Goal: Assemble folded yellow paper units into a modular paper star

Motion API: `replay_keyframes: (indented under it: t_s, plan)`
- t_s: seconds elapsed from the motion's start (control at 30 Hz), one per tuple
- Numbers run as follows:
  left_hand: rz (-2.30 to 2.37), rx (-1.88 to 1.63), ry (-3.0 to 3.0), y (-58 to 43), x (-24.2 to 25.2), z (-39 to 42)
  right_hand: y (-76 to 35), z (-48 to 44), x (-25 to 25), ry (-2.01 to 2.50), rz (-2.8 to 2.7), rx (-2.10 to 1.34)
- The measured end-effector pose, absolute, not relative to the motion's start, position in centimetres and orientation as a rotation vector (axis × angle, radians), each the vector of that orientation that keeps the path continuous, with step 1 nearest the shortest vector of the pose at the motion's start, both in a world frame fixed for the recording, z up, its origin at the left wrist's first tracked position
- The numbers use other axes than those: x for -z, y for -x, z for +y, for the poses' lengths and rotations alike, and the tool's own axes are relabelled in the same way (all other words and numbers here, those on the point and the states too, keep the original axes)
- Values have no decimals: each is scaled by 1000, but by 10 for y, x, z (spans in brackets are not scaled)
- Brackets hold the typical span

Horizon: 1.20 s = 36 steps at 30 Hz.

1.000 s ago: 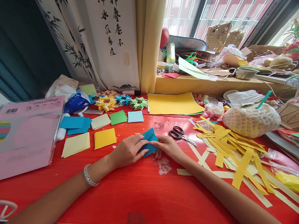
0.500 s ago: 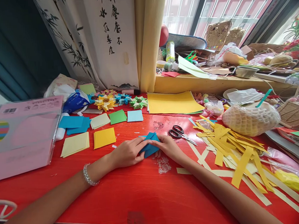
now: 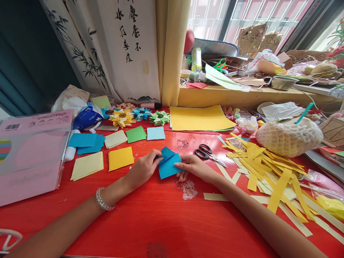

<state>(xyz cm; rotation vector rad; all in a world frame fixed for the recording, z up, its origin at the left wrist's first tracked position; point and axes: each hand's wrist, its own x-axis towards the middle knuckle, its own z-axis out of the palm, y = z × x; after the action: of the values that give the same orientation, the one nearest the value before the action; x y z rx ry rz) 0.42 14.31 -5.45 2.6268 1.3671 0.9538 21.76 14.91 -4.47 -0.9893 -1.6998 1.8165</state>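
Observation:
Two flaps of blue paper (image 3: 170,167) show between my hands, over the middle of the red table; I cannot tell whether it is one folded sheet or two pieces. My left hand (image 3: 145,168) pinches the left corner of the blue paper. My right hand (image 3: 196,166) grips its right edge, the thumb on top and fingers beneath. Just right of my right hand lie black-handled scissors (image 3: 208,155), blades pointing right. To the left of my left hand sits a stack of yellow paper squares (image 3: 120,159).
Blue (image 3: 89,143), cream (image 3: 87,166) and green squares (image 3: 136,134) lie at left, with folded paper stars (image 3: 141,114) behind. Yellow sheets (image 3: 201,118) are at the back. Paper strips (image 3: 263,171) and a net-wrapped round object (image 3: 289,137) with a straw (image 3: 304,113) cover the right.
The blue paper was folded together with both hands close on it; now its two flaps are spread apart. My left hand has moved left and slightly up.

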Motion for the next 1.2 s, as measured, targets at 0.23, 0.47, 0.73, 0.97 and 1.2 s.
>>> replay_keyframes:
  t_s: [0.23,0.47,0.73,0.97,1.2]
  plan:
    - [1002,-738,-3134,-3,57,137,-214,147,51,1040,-1663,-1755]
    - [1021,-725,-3072,-4,55,140,-211,143,51,1090,-1629,-1621]
    - [1218,-836,-3028,0,61,140,-210,144,49,1027,-1657,-1611]
    - [1358,-867,-2743,-1,58,142,-214,146,51,918,-1681,-1691]
    - [1430,-824,-2452,-3,52,145,-215,147,54,906,-1669,-1702]
